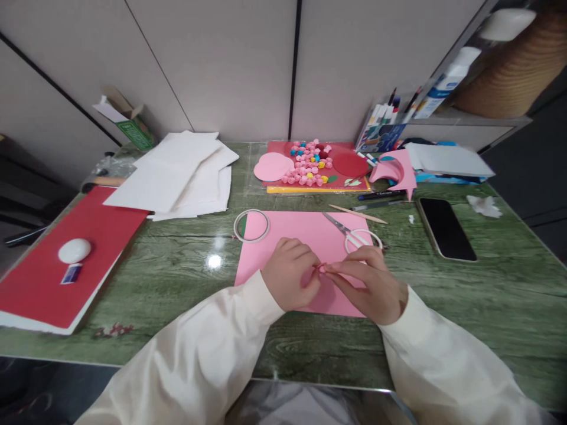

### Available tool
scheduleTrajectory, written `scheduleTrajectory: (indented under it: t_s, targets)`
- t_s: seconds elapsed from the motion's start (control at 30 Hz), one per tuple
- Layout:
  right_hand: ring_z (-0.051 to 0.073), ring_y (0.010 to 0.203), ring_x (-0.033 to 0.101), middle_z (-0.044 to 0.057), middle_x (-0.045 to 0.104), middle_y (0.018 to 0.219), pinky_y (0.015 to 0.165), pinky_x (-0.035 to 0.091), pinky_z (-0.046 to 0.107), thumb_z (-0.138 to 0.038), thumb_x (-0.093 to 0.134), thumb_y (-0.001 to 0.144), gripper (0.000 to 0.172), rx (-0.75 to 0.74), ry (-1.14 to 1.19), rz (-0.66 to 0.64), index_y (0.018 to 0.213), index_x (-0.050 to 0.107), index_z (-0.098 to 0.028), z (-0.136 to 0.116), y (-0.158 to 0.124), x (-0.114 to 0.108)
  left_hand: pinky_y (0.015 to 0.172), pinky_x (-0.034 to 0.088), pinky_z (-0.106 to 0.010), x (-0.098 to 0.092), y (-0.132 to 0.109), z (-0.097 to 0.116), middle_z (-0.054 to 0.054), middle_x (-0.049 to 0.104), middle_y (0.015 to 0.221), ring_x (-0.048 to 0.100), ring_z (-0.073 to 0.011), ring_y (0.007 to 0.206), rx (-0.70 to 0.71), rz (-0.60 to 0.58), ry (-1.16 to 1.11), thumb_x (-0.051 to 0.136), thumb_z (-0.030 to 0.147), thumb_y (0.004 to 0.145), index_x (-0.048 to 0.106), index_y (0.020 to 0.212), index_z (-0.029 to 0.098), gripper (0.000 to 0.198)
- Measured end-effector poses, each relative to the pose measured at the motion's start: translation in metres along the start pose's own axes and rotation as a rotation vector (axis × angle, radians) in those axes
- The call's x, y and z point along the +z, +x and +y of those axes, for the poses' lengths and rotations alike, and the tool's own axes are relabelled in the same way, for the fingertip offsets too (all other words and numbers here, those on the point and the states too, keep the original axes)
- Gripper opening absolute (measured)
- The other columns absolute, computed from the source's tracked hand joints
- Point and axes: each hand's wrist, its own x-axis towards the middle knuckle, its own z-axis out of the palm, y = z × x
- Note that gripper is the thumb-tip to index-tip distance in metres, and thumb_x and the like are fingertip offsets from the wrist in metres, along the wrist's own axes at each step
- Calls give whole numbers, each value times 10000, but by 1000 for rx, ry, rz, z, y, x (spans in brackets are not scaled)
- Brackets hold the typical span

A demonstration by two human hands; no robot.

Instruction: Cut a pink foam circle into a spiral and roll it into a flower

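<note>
My left hand (293,274) and my right hand (370,283) meet above a pink paper sheet (261,260) in the middle of the table. Between their fingertips is a small pink paper piece (323,268), pinched from both sides; its exact shape is partly hidden. The fingers of my left hand are curled in, and those of my right hand are pressed together at the tips. Scissors (339,224) with white handles lie on the sheet, just beyond my right hand. A roll of tape (251,239) rests over the sheet's far left corner.
Small pink, blue and yellow paper pieces (308,166) lie on a red sheet (274,147) at the back. White papers (163,177) and a red board (39,265) are at left. A wooden stick (358,213), pens (381,195) and a phone (446,229) lie at right.
</note>
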Motion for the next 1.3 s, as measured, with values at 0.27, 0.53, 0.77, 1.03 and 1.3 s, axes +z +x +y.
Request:
scheduleTrajectory:
  t_s: [0.27,0.53,0.77,1.03,1.3]
  targets:
    - [171,734,533,3,621,750,684,436,344,-164,656,708,271,137,69,-60,932,562,-284,-1,0,3,731,353,-348,3,-2,-2,-46,585,726,482,-183,757,12,-22,3,482,162,653,568,749,156,130]
    - [180,775,586,8,611,778,791,434,378,-260,688,675,438,530,540,-142,1061,482,-239,2,7,1,740,371,-338,0,2,0,-46,609,732,516,-173,756,-45,-65,-203,498,306,748,579,768,169,160]
    - [151,705,585,7,597,725,718,449,334,-230,641,717,336,629,743,-235,1018,495,-198,5,11,1,744,380,-322,0,5,-2,-41,622,747,531,-159,747,-111,-109,-277,490,291,769,591,778,162,164]
    - [104,557,546,-45,536,622,530,446,231,-208,650,699,324,763,897,-222,985,497,-200,5,9,6,716,405,-290,3,6,3,-26,616,725,532,-147,736,-283,-118,-377,530,260,732,604,726,157,126]
    - [111,621,575,-34,573,655,602,467,244,-197,651,695,303,816,892,-36,958,499,-200,8,3,14,701,425,-286,20,2,4,-57,647,825,557,-149,751,-620,26,-730,610,373,673,630,849,147,287]
